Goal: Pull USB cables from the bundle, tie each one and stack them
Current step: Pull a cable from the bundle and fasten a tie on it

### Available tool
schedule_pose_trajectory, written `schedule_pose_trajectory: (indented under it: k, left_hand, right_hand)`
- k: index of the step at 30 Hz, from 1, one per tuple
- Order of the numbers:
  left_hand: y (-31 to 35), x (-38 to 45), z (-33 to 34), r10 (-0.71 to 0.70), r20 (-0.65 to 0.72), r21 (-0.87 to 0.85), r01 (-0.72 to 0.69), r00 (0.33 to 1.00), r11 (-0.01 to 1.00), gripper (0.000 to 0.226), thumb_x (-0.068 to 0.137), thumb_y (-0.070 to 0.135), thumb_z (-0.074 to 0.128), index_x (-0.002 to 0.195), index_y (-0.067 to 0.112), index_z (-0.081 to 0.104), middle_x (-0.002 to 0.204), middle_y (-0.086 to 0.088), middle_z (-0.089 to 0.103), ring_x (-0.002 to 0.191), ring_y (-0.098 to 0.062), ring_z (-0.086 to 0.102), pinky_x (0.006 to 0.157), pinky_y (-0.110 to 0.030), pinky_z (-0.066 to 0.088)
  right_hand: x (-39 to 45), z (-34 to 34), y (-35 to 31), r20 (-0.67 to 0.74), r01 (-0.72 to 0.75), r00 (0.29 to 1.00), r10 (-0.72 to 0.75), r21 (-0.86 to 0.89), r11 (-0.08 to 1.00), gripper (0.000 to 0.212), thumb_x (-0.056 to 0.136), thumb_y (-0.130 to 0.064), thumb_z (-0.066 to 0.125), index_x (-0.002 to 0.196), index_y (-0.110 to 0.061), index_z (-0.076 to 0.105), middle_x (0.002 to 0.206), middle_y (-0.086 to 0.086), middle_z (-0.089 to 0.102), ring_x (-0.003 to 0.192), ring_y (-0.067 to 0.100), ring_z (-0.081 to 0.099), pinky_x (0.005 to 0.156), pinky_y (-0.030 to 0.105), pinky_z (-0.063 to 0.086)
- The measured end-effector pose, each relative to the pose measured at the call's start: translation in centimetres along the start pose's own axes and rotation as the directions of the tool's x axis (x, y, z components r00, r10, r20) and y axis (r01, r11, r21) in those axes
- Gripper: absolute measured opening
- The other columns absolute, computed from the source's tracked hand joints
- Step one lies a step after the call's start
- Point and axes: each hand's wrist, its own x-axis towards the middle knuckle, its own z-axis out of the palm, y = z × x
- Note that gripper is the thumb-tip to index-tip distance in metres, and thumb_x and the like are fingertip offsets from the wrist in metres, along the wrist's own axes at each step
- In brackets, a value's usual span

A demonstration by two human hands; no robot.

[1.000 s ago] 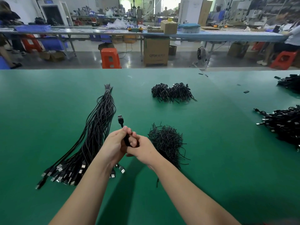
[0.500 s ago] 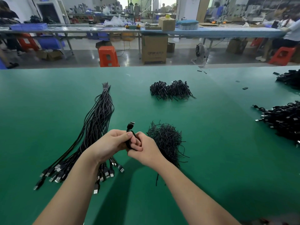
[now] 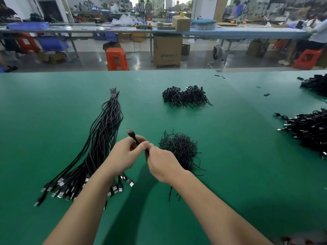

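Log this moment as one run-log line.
left hand: grips USB cable | right hand: grips it | bundle: on table

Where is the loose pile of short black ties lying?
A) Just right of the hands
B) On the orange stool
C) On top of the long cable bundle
A: the ties lie on the green table just right of the right hand, apart from the cable bundle.

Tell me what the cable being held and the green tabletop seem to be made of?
USB cable: matte black plastic or rubber jacket, probably; its plug tip glints silvery like metal. Green tabletop: smooth, seamless mat with a soft sheen, possibly rubber or vinyl.
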Motion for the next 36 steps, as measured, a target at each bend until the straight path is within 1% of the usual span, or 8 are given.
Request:
schedule_pose_trajectory:
  k: [6,10,15,21,26,29,34,36]
  left_hand:
    - [-0.6,0.6,-0.3,0.069,0.014,0.052,-0.069,0.998,0.996,0.02,0.091,0.031,0.068,0.073,0.021,0.069,0.055,0.01,0.06,0.049,-0.004,0.048,0.053,-0.022,0.039]
    - [-0.7,0.9,-0.4,0.059,-0.019,0.031,-0.058,0.998,0.998,0.011,0.089,0.023,0.069,0.078,0.025,0.072,0.067,0.008,0.071,0.063,-0.005,0.063,0.06,-0.022,0.05]
    - [-0.5,1.4,-0.4,0.071,-0.032,0.059,-0.069,0.997,0.996,0.013,0.089,0.024,0.068,0.076,0.025,0.07,0.068,0.006,0.071,0.067,-0.008,0.065,0.063,-0.027,0.052]
    - [-0.3,1.7,0.7,0.09,-0.027,0.161,-0.084,0.996,0.983,0.015,0.092,0.03,0.063,0.077,0.027,0.064,0.066,0.009,0.066,0.062,-0.001,0.058,0.052,-0.012,0.038]
    - [-0.5,2.2,1.5,0.089,0.029,0.032,-0.089,0.996,0.995,0.003,0.092,0.031,0.068,0.091,0.031,0.065,0.075,0.011,0.069,0.068,-0.003,0.062,0.062,-0.02,0.047]
    - [-1.4,2.7,1.8,0.065,0.074,-0.196,-0.049,0.995,0.979,0.023,0.091,0.025,0.071,0.111,0.03,0.061,0.072,0.01,0.061,0.055,-0.002,0.052,0.054,-0.019,0.04]
    - [-4.2,4.5,3.6,-0.118,0.033,0.025,0.117,0.993,0.993,0.019,0.097,0.015,0.058,0.113,0.02,0.066,0.07,0.002,0.055,0.049,-0.008,0.044,0.045,-0.017,0.036]
    - [-4.6,5.0,5.1,-0.177,0.058,0.09,0.172,0.982,0.981,0.023,0.096,0.012,0.054,0.114,0.015,0.067,0.078,0.0,0.058,0.058,-0.012,0.051,0.052,-0.022,0.041]
  right_hand:
    - [0.3,-0.3,-0.4,0.109,-0.077,0.992,0.062,0.143,0.987,0.028,0.105,-0.025,0.038,0.126,-0.01,0.049,0.114,0.011,0.062,0.091,0.032,0.059,0.074,0.042,0.046]
    - [0.7,-0.5,-0.5,0.177,-0.186,0.978,0.111,0.494,0.849,0.019,0.102,-0.036,0.053,0.105,-0.018,0.058,0.079,-0.001,0.059,0.062,0.015,0.049,0.056,0.03,0.041]
    - [1.0,-0.3,-0.6,0.107,-0.17,0.985,0.135,0.478,0.862,0.021,0.105,-0.028,0.045,0.089,-0.024,0.058,0.068,-0.009,0.053,0.052,0.007,0.042,0.049,0.024,0.032]
    - [1.2,-0.1,0.4,0.094,-0.211,0.977,0.19,0.526,0.824,0.04,0.103,-0.019,0.047,0.067,-0.038,0.049,0.06,-0.013,0.049,0.041,0.001,0.037,0.045,0.022,0.03]
    - [0.9,-0.4,1.5,0.079,-0.215,0.976,0.203,0.499,0.84,0.032,0.102,-0.018,0.049,0.075,-0.033,0.056,0.062,-0.012,0.05,0.047,0.003,0.04,0.046,0.021,0.031]
    - [0.7,-1.4,2.7,0.002,-0.22,0.967,0.255,0.511,0.831,0.028,0.102,-0.021,0.051,0.075,-0.028,0.058,0.068,-0.007,0.055,0.058,0.009,0.046,0.053,0.027,0.034]
    - [0.6,-3.5,6.0,-0.05,-0.335,0.896,0.44,0.575,0.747,0.026,0.104,-0.025,0.05,0.088,-0.01,0.065,0.071,0.0,0.06,0.06,0.015,0.051,0.059,0.031,0.043]
    - [0.7,-4.3,7.4,-0.04,-0.386,0.848,0.529,0.637,0.667,0.024,0.104,-0.023,0.05,0.089,-0.012,0.065,0.076,0.001,0.064,0.06,0.011,0.056,0.053,0.025,0.047]
